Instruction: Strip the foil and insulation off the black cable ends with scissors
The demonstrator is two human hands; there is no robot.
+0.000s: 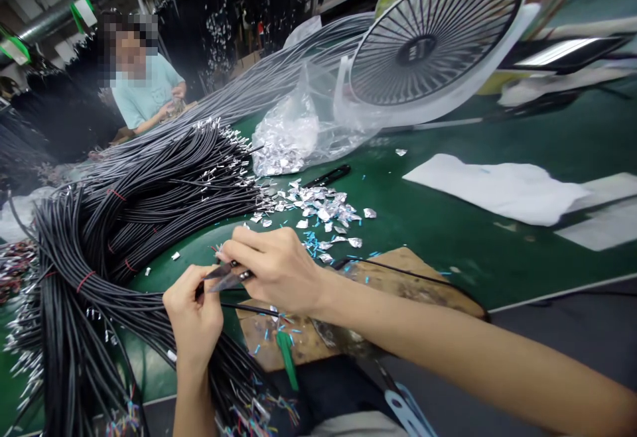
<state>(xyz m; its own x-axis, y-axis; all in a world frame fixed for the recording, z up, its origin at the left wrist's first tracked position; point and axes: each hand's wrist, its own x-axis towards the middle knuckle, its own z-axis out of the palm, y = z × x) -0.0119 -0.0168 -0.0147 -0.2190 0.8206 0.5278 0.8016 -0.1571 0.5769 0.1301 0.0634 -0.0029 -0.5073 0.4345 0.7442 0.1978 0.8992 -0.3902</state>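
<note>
My right hand (276, 266) is closed on small metal snips (225, 276), whose blades point left. My left hand (193, 314) pinches the end of a thin black cable (249, 308) right at the blades. Both hands hover over the near edge of the green table (438, 225), just left of a worn wooden board (398, 278). A heap of silver foil scraps (318, 208) and tiny blue wire bits lies just beyond my right hand. A large bundle of black cables (149, 198) with foil-wrapped ends curves along the left.
A clear plastic bag of foil scraps (293, 132) and a white fan (432, 39) stand at the back. White cloth (502, 188) lies at right. A black pen-like tool (328, 175) rests by the scraps. Another person in a light blue shirt (144, 89) works at far left.
</note>
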